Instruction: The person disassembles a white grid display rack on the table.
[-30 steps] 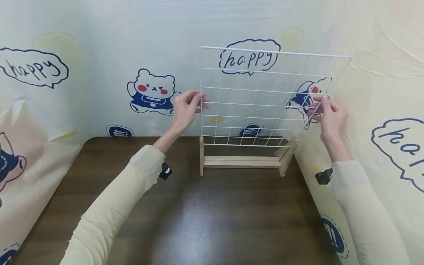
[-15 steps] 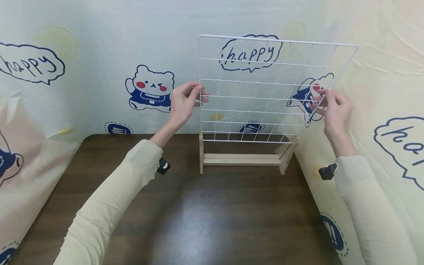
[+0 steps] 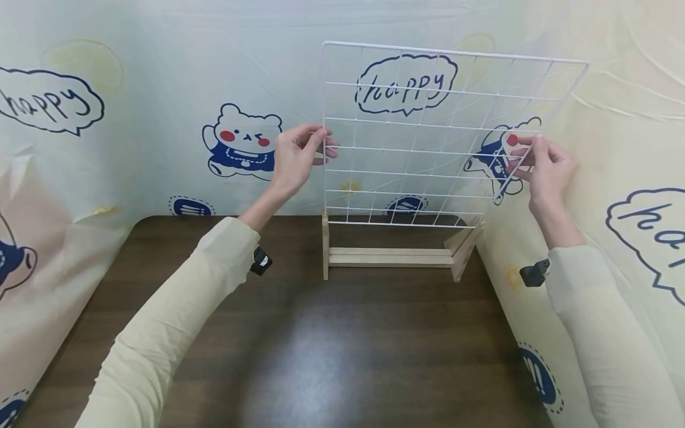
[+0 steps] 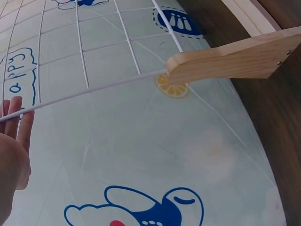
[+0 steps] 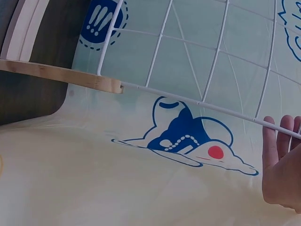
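Observation:
A white wire grid panel [image 3: 423, 124] stands upright above the wooden stand [image 3: 390, 260], held at both side edges. My left hand [image 3: 297, 157] pinches its left side bar between thumb and fingers, about midway up. On the opposite side, my right hand [image 3: 551, 169] pinches the right side bar at a similar height. The panel's bottom corners lie right at the tips of the stand's two end pieces: the left wrist view shows one wooden end piece [image 4: 225, 63] meeting a corner, and the right wrist view shows the other end piece [image 5: 89, 80] likewise.
The stand rests near the back of a dark brown wooden table [image 3: 321, 356]. Behind it hangs a pale printed cloth [image 3: 171, 89], which continues along the right side close to the right hand and on the left.
Both hands have moved up along with the panel's top edge, which now stands higher in the head view; the right hand has also shifted right. The panel's bottom stays at the stand.

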Tool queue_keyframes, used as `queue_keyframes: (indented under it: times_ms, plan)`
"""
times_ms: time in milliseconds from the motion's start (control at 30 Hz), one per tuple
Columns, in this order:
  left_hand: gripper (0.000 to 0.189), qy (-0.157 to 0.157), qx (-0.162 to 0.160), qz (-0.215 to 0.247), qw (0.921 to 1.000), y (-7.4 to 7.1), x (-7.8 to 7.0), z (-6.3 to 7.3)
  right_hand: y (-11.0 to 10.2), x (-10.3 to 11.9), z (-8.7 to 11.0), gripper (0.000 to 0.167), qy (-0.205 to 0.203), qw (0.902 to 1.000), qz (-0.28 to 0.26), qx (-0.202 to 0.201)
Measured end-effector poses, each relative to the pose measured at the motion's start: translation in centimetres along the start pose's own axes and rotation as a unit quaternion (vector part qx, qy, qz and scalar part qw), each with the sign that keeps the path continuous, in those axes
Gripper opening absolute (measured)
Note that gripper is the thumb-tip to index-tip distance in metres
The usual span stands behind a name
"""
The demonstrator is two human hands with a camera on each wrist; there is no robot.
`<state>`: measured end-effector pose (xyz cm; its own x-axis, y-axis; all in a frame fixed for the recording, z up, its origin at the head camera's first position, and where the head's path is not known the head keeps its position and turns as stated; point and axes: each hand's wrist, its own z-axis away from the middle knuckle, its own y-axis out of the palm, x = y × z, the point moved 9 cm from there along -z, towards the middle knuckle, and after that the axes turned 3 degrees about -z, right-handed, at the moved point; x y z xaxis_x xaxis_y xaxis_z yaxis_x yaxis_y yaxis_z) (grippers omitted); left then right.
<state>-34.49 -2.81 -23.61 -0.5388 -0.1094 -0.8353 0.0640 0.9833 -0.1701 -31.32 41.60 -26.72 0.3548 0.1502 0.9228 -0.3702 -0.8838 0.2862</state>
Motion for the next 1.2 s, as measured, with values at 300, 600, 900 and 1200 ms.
queue_keyframes:
  times_ms: [300,600,900,1200]
  plan:
    - [0.021,-0.002,0.005,0.005,1.0,-0.3,-0.9,-0.2,0.2,0.7,0.1,0.028,-0.002,0.9998,-0.021,0.0]
    - [0.021,0.005,0.004,0.001,1.0,-0.5,-1.7,-0.5,0.5,1.5,0.0,0.027,0.0,0.9997,-0.025,0.001]
    - [0.02,0.0,0.007,-0.001,1.0,-0.5,-2.2,-0.6,0.4,2.2,0.0,0.032,-0.003,0.9999,-0.008,-0.01]
    - [0.02,0.001,0.012,-0.007,0.9999,-0.5,-3.0,-0.9,0.6,2.6,-0.3,0.025,-0.014,0.9993,-0.027,-0.02]
